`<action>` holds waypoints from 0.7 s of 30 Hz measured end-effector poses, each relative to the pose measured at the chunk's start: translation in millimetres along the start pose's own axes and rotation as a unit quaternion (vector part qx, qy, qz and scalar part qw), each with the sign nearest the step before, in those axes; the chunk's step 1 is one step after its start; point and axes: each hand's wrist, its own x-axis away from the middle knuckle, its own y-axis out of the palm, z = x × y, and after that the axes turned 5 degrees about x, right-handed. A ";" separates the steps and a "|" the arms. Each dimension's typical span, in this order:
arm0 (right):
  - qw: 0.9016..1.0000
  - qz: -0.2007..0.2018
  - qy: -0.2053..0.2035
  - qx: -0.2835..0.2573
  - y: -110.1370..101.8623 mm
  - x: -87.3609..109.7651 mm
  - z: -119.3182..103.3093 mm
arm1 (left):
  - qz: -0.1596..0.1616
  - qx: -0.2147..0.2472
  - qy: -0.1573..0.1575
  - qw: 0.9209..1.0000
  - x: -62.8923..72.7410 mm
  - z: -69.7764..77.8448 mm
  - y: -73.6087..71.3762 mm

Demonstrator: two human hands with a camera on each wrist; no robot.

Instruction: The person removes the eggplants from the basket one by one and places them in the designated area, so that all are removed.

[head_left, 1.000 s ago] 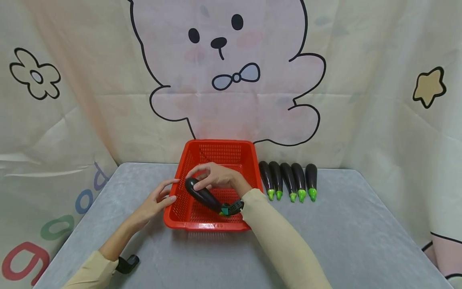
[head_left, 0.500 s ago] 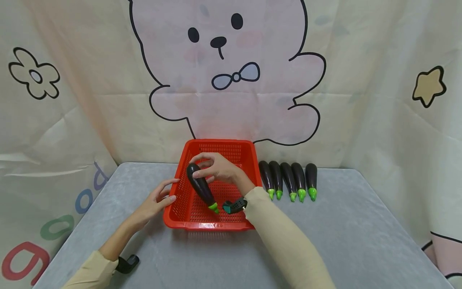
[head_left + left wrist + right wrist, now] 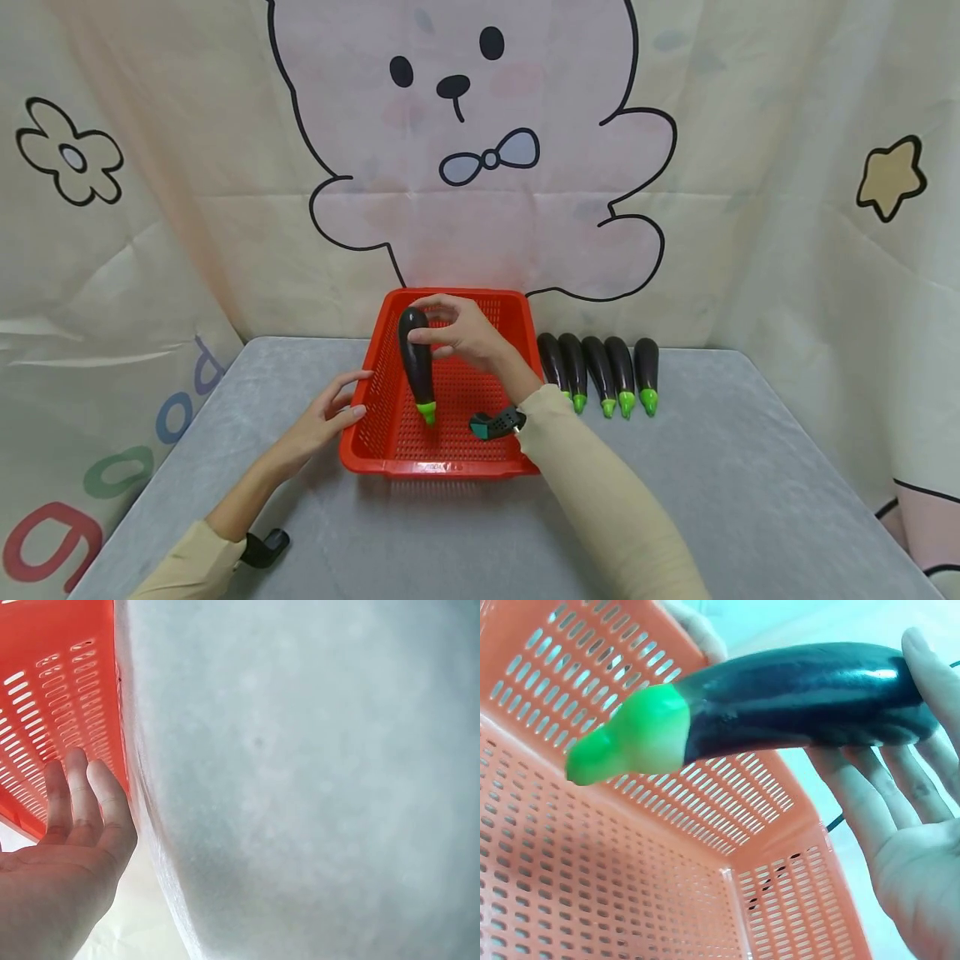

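Note:
My right hand point(image 3: 467, 335) pinches an eggplant point(image 3: 417, 367) near its rounded dark end, thumb on one side and fingers on the other. The eggplant hangs nearly upright over the red basket point(image 3: 438, 468), green stem end down. In the right wrist view the eggplant point(image 3: 802, 701) lies across the picture, with no other eggplant visible on the basket floor point(image 3: 592, 862). My left hand point(image 3: 322, 421) rests its fingertips at the basket's left side. Seen from the left wrist, its fingers point(image 3: 84, 799) are extended against the basket's slotted outer wall point(image 3: 60, 697).
Several eggplants point(image 3: 598, 371) lie in a row right of the basket, stems toward me; the right sleeve partly covers the nearest one. A grey cloth point(image 3: 712, 483) covers the table. Behind it hangs a curtain point(image 3: 480, 225) printed with a bear.
My right hand has lifted the eggplant up and away from me, and the eggplant has swung from slanted to nearly upright. The left hand has stayed at the basket.

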 end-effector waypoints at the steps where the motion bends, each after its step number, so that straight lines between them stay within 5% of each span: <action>1: 1.000 0.006 0.000 -0.004 -0.8 0.5 -1.3 | 0.001 -0.001 0.000 1.000 0.4 -0.1 0.1; 9: 0.998 0.020 0.007 -0.066 -8.7 8.7 -15.4 | 0.004 -0.002 0.003 1.000 0.1 -0.1 0.2; 21: 0.997 0.010 0.016 -0.069 -28.9 22.3 -25.5 | -0.015 0.011 0.011 1.000 0.7 -0.2 -3.3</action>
